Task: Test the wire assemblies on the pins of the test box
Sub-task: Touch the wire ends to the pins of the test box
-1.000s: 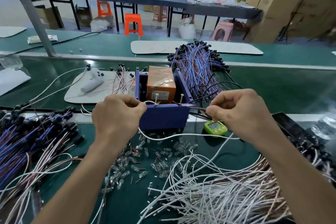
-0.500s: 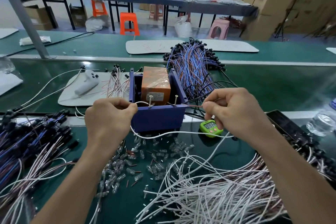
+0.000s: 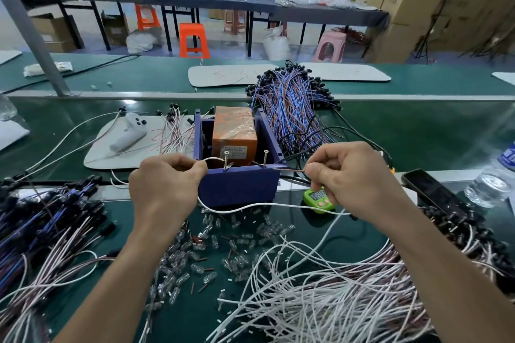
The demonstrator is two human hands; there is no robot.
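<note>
1 test box [image 3: 239, 185], 2 pins [image 3: 225, 160] upright on front wall. L hand [image 3: 164, 184] pinches white wire [image 3: 264, 204]; R hand [image 3: 354, 175] pinches thin brown lead [image 3: 289, 171].

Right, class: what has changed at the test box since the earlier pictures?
Nothing visibly moved. The left hand still pinches the white wire at the left pin, the right hand still pinches the brown wire end by the right pin; the test box stays put.
</note>
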